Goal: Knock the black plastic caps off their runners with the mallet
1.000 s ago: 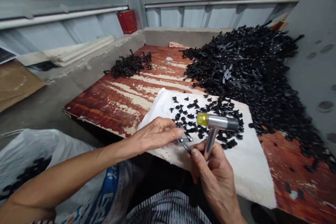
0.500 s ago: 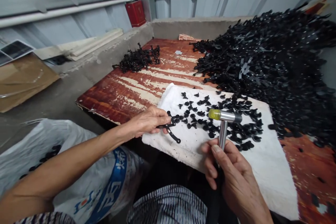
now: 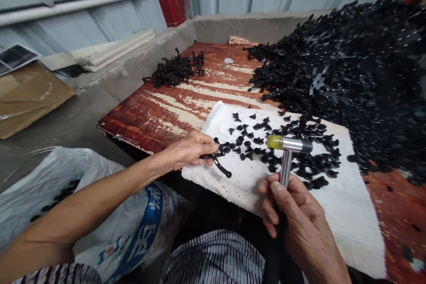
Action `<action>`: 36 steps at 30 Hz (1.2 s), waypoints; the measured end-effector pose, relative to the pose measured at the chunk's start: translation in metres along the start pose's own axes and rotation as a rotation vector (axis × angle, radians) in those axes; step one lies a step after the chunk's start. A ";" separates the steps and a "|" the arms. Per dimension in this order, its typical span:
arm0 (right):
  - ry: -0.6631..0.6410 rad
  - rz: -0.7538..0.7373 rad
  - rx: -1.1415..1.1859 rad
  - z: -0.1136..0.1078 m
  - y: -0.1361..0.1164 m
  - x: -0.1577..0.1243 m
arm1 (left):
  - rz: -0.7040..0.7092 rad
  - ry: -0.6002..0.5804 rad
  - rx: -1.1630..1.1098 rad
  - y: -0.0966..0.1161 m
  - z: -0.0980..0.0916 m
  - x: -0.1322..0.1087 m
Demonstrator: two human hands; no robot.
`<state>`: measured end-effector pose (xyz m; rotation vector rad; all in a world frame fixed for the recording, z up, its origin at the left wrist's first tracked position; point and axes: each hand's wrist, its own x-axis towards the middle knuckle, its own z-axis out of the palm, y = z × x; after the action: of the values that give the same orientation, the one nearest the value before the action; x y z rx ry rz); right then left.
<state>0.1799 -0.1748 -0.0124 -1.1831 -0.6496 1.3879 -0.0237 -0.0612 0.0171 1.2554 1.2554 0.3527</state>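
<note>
On my feed, the left hand (image 3: 196,148) pinches a holed black strip (image 3: 221,167) over the near-left side of the white cloth (image 3: 239,191); its gripped end is hidden, and I can't tell whether it touches the fabric. The right hand (image 3: 299,213) is wrapped around a mallet (image 3: 291,143), its lower handle barely traceable. The heap of black parts (image 3: 359,75) runs off-frame at right, individual pieces indistinct.

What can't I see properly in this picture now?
All in the head view:
- Black piece: partly hidden by the left hand.
- Hammer: some handle hidden by the right hand.
- Big pile: cut off by the right edge; pieces too tangled to count.
- Bag: partly behind the left arm.
</note>
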 end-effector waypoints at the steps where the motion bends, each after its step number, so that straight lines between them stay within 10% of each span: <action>1: 0.002 0.000 0.003 0.000 0.000 0.000 | -0.001 0.003 0.002 0.000 0.000 0.000; 23: -0.099 -0.028 -0.278 -0.014 0.000 -0.003 | 0.011 0.031 0.154 -0.003 -0.001 0.003; 31: -0.210 -0.792 -1.055 -0.013 -0.015 0.010 | 0.033 -0.025 0.205 -0.010 -0.010 0.012; 36: -0.299 -0.853 -1.223 -0.007 -0.022 0.020 | 0.067 -0.001 0.253 -0.012 -0.012 0.015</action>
<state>0.1981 -0.1530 -0.0006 -1.2919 -2.0976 0.3248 -0.0336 -0.0476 0.0022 1.5152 1.2882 0.2467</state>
